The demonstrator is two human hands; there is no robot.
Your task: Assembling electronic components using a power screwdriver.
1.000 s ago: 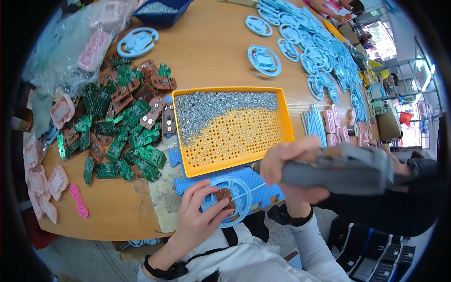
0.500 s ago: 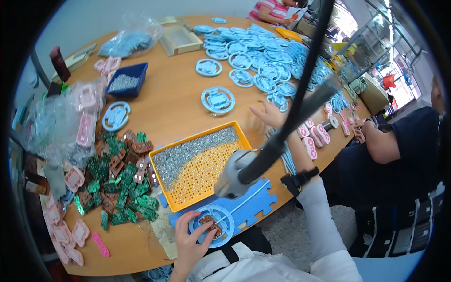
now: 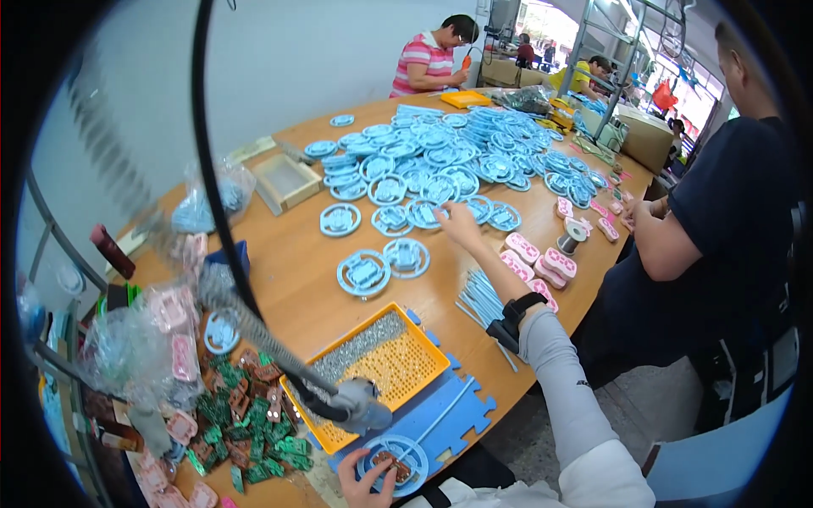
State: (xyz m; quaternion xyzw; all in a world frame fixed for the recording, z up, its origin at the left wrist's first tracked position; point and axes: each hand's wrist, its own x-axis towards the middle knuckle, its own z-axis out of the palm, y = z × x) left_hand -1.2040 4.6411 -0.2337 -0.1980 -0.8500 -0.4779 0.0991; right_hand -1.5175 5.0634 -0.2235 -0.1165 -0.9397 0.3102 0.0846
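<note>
My left hand [image 3: 366, 483] is closed over a pale-blue round plastic piece [image 3: 415, 466] at the front edge of the table. Its fingertips press at the small brown circuit board [image 3: 391, 464] inside the ring. A thin blue rod [image 3: 449, 411] stretches from that piece across the blue foam mat [image 3: 434, 423]. Farther off, my right hand [image 3: 460, 224] reaches out, fingers apart, over the near edge of a heap of similar blue round pieces [image 3: 440, 157]. Two of them, one round piece [image 3: 364, 273] and another piece [image 3: 406, 256], lie side by side nearer me.
A yellow perforated tray [image 3: 406, 364] of small metal parts stands behind the mat, partly covered by a hose-mounted tool [image 3: 360, 406]. Green and brown boards [image 3: 254, 423] pile up left. Blue rods [image 3: 487, 305] and pink pieces [image 3: 550, 267] lie right, beside a co-worker [image 3: 720, 212].
My view has tilted up toward the far table. My right hand has gone to the heap's edge, and a second round piece now lies beside the nearer one. My left hand stays on its piece.
</note>
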